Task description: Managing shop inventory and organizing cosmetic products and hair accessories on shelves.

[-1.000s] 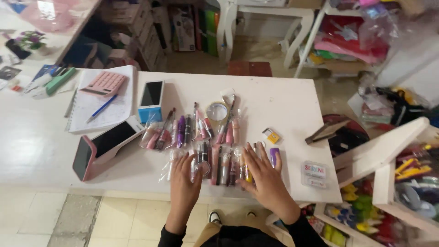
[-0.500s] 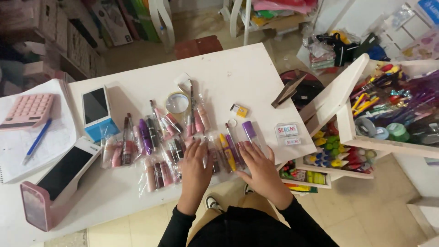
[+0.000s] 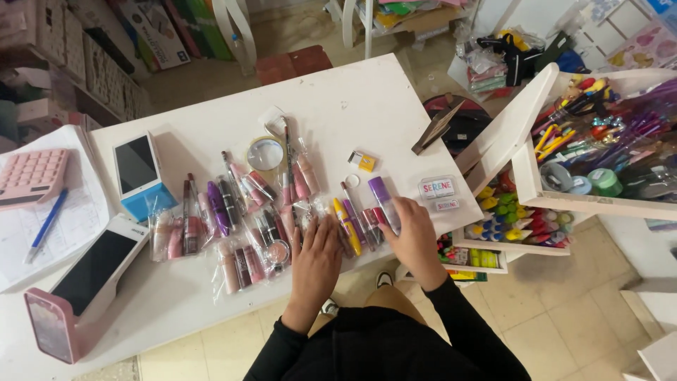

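Makeup tubes [image 3: 282, 212] in clear wrappers lie spread in rows near the front edge of the white table [image 3: 338, 99], laid flat where each shows.
The left hand [image 3: 315, 264] rests flat, fingers [image 3: 321, 229] spread open on the wrapped tubes, gripping nothing. The right hand [image 3: 416, 236] curls loosely beside a purple tube [image 3: 383, 201], fingertips touching it; whether it grips, I cannot tell.

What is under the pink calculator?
The pink calculator lies on white paper sheets, with a blue pen resting on them nearby. The paper lies on the white table. Whatever is on the paper right beneath the calculator is covered.
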